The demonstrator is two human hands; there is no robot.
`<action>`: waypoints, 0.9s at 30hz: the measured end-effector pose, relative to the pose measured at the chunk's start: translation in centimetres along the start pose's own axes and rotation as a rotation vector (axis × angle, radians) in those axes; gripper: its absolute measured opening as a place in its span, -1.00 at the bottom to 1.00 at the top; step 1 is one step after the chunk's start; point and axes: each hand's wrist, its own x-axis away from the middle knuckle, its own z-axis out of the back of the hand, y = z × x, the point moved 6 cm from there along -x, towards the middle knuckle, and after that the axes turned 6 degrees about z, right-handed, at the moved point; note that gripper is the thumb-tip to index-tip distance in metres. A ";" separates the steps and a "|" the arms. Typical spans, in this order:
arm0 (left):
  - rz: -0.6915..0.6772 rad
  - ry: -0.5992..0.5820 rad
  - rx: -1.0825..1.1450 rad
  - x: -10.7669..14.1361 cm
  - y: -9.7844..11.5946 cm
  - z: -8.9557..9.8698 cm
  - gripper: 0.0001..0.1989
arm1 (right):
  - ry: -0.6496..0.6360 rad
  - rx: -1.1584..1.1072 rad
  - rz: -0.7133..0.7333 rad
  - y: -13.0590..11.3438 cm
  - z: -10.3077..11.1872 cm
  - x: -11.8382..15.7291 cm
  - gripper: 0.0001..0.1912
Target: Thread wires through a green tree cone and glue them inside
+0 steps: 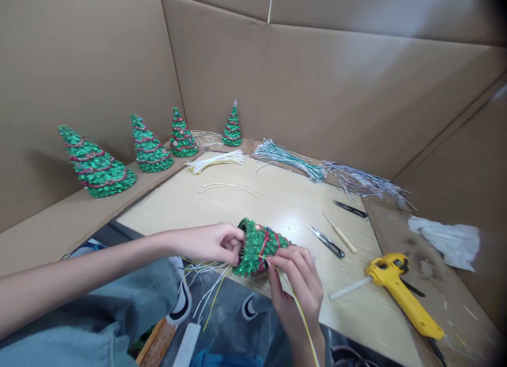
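A small green Christmas tree (263, 245) with red garlands lies on its side at the table's front edge, its hollow base facing left. My left hand (222, 243) is closed at the rim of that base, some fingertips hidden inside the opening. Between the thumb and fingers of my right hand (295, 282) is a yellow wire (300, 310), pinched close to the tree's side. The wire trails down past my right wrist. Several white and yellow wires (212, 285) hang from the base below my left hand.
Decorated trees (105, 169) stand along the left and back. Wire bundles, white-yellow (216, 161), green (291, 160) and pale purple (364, 182), lie at the back. On the right are snips (328, 242), an awl (340, 234), a yellow glue gun (407, 295) and white tissue (447, 240).
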 end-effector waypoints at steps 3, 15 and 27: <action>0.008 -0.008 -0.009 0.1 0.1 -0.2 -0.90 | 0.022 0.008 0.017 -0.4 0.0 -0.1 -0.82; -0.010 -0.005 -0.093 0.6 0.7 -0.2 -0.92 | 0.041 0.033 0.005 -0.2 0.0 0.3 -0.78; 0.004 -0.011 -0.111 0.6 0.9 -0.4 -0.94 | 0.003 0.050 0.055 -1.0 0.0 -0.2 -0.80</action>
